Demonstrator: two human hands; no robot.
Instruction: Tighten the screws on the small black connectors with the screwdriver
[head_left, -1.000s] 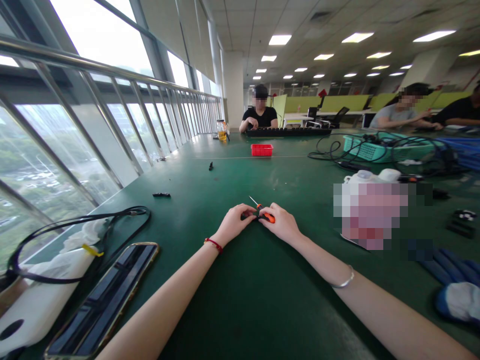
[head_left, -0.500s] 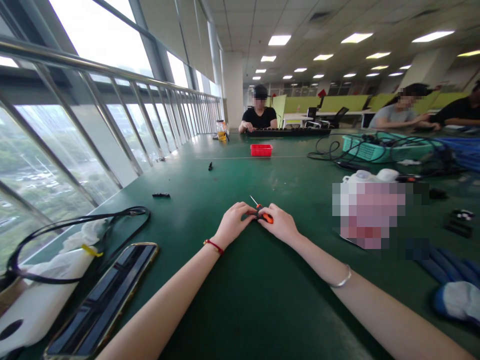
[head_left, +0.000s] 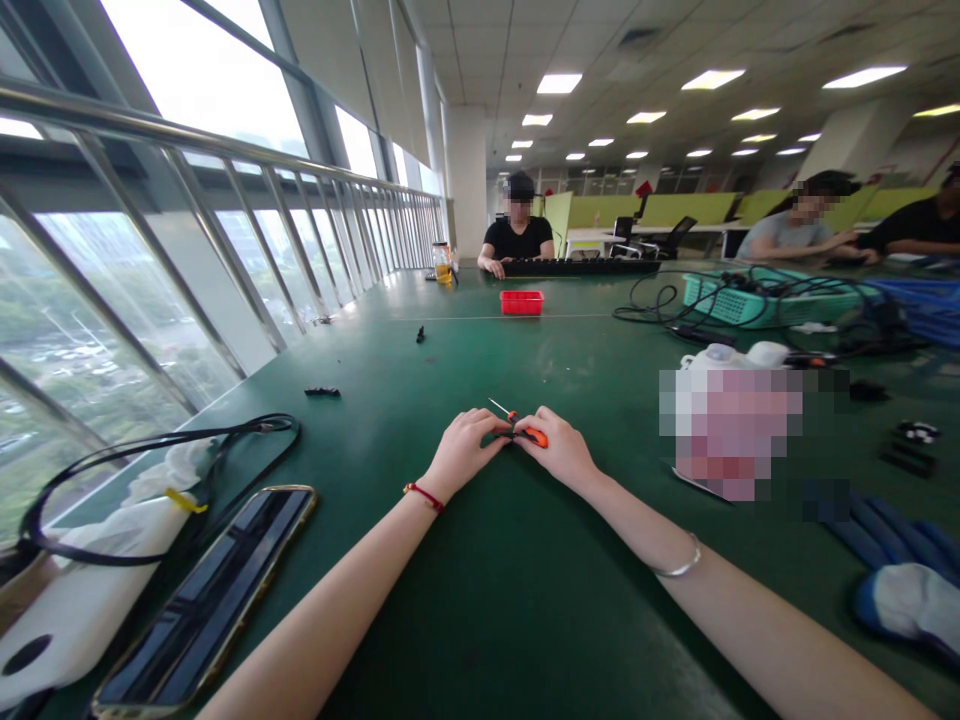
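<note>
My right hand [head_left: 559, 448] is closed around a screwdriver [head_left: 535, 436] with an orange and black handle. Its thin metal shaft points up and to the left, away from me. Close against it, my left hand [head_left: 466, 452] pinches a small dark piece [head_left: 507, 437] between thumb and fingers. The fingertips of both hands meet around this piece, so most of it is hidden and its kind cannot be made out. Both hands are just above the green table [head_left: 465, 600].
A phone [head_left: 210, 600], a white holder [head_left: 97, 590] and a black cable [head_left: 82, 555] lie at left. Ahead are small black parts [head_left: 322, 391] and a red tray [head_left: 522, 303]. To the right are a teal basket [head_left: 750, 305] and blue gloves [head_left: 900, 600]. A person [head_left: 517, 235] sits opposite.
The screwdriver's shaft has swung a little to the left and lower. Both hands stay close together at nearly the same spot. The person opposite has shifted a hand.
</note>
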